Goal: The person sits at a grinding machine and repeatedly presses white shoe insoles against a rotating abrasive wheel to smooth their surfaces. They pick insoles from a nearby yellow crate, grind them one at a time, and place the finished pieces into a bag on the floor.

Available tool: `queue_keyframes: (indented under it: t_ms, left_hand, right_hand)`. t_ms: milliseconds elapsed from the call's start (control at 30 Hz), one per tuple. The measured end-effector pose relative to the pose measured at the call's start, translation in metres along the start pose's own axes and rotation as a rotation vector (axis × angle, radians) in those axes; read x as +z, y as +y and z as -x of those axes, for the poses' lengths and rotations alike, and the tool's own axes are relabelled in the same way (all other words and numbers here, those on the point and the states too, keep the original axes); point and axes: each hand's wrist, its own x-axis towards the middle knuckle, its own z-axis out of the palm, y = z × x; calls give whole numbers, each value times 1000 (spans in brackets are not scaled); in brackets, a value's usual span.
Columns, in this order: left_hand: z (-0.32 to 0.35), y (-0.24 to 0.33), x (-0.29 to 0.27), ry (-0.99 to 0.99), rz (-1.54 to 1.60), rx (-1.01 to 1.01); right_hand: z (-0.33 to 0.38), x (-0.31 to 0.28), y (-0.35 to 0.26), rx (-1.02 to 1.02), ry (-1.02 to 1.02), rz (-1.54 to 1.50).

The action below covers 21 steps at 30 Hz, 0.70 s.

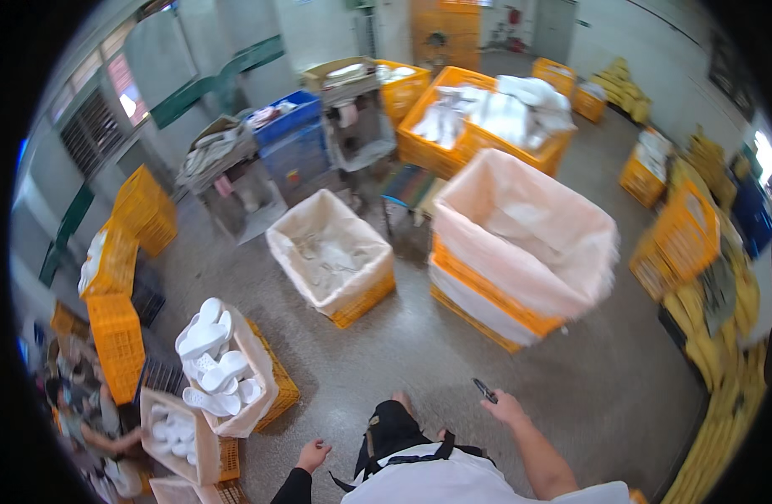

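My right hand (505, 408) is closed around a small dark hand tool (485, 391), its narrow end pointing away from me. The tool is too small to name surely; it resembles snips. My left hand (314, 454) hangs low beside my dark shorts, fingers loosely bent and partly apart, with nothing seen in it. Left of it stands a cloth-lined orange crate heaped with white clogs (208, 340). A second lined crate, nearer to me, has white rounded pieces (174, 433) inside. Neither hand touches a crate.
Ahead are a small lined crate (327, 252) and a tall stack topped by a large lined crate (529, 235). Farther back stand a blue bin (289, 143) and orange crates of white goods (487, 118). Yellow sacks (722, 403) line the right wall. Another person (92, 412) is at far left.
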Motion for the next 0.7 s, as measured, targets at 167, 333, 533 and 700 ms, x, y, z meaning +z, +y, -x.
queue_keyframes:
  t_ms: [167,333,533,700]
  left_hand:
    - [-128,31,-40,-184,92,-378]
    - [-295,260,-108,142,-58,215]
    - [-410,567,-206,2,449,592]
    - [-420,705,-246,-148,644,440]
  right_hand:
    - [-147,-74,-120,-130,-21,-39]
    - [-222,-140,-210,-32,-50,-123]
    - [-333,-207,-324,-138,-150,-421]
    - [-433,-279,-432,-192,-327,-905]
